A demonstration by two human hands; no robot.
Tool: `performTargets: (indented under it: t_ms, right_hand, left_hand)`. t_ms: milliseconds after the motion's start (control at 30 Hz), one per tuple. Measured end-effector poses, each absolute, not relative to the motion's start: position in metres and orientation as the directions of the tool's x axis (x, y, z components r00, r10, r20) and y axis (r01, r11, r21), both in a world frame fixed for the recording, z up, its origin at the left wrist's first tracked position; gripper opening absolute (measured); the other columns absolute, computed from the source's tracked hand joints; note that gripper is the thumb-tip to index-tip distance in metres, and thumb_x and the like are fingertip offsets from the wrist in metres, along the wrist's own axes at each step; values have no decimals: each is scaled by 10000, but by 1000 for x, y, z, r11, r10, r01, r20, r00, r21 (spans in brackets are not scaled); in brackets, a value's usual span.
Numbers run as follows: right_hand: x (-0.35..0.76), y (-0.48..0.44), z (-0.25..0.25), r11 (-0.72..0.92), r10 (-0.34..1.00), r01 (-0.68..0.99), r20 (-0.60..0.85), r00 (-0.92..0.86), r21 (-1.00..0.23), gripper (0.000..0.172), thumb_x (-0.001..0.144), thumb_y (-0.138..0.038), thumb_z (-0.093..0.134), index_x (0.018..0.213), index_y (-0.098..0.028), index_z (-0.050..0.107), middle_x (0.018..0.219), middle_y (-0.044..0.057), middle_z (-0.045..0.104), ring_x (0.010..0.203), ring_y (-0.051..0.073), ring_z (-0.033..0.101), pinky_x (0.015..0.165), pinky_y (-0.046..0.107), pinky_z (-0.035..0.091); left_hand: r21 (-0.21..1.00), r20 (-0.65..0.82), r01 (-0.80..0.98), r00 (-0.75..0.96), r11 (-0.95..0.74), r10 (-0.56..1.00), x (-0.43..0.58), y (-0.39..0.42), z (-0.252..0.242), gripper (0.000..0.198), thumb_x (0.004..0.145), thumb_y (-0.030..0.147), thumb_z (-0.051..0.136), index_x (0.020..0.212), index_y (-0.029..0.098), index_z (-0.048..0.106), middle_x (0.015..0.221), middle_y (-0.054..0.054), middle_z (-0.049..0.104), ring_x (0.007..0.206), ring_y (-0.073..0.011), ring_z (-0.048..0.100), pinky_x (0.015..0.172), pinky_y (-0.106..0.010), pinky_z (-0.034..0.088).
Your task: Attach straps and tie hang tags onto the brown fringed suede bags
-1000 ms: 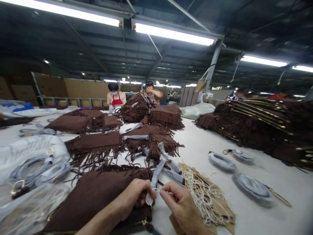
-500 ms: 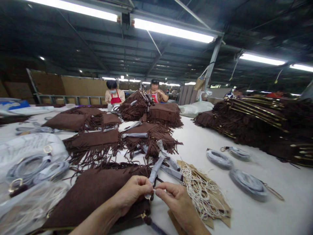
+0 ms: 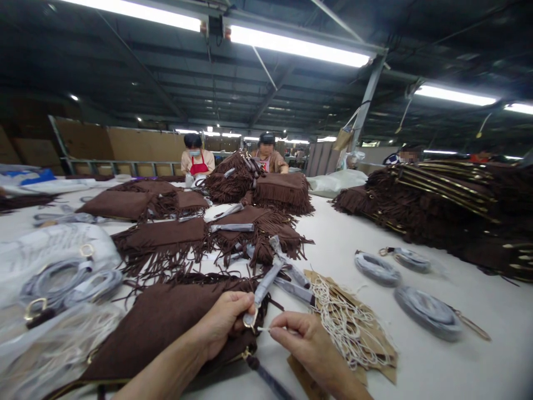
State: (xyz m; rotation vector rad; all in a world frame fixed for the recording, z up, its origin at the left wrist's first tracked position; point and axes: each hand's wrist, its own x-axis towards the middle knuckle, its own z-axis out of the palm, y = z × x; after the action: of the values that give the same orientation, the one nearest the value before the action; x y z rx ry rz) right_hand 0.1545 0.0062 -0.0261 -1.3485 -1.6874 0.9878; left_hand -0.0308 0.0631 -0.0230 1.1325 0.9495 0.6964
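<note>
In front of me lies a dark brown fringed bag (image 3: 162,322) with a gold zipper edge. My left hand (image 3: 222,321) is closed over its right part, pinching the plastic-wrapped wrist strap (image 3: 266,282) beside a gold metal ring (image 3: 249,321). Just to the right, my right hand (image 3: 302,336) pinches a thin white string (image 3: 264,329), whose short end points at the ring. Whether the string passes through the ring I cannot tell. Under the right wrist shows a brown paper tag (image 3: 306,378). A wrapped zipper pull (image 3: 266,378) hangs below the hands.
Brown paper tags with white strings (image 3: 353,322) lie right of my hand. Coiled wrapped straps (image 3: 427,311) rest farther right, others (image 3: 54,283) at left near plastic bags (image 3: 62,344). More fringed bags (image 3: 162,239) and a tall stack (image 3: 437,200) stand beyond. Two people (image 3: 197,161) sit across the table.
My hands have drawn slightly apart, so the gold ring and the string's end show between them. The view has shifted a little. The person at back centre has lowered a raised hand.
</note>
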Motion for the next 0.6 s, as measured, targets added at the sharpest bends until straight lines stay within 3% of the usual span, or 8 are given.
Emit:
performTargets:
  t_ms: [433,600]
  right_hand:
    - [148,15,-31,254,958,449,160,-236,-856,204,793,-289,591,738,-180,755,660,1,679,642,153,574,615,234,389]
    - [142,12,-33,241,955,369,151,-256,-898,202,770,-295,599,685,-172,734,623,-11,644,629,145,556,606,226,379]
  left_hand:
    - [959,-259,19,470,284,844,-30,63,-25,546,597,701,657,661,168,560,409,85,367,399,-65,213,452,-260,79]
    - [961,-260,48,489,272,833,-32,60,-19,359,590,466,630,727,135,631,462,60,423,441,-84,295,458,-248,150]
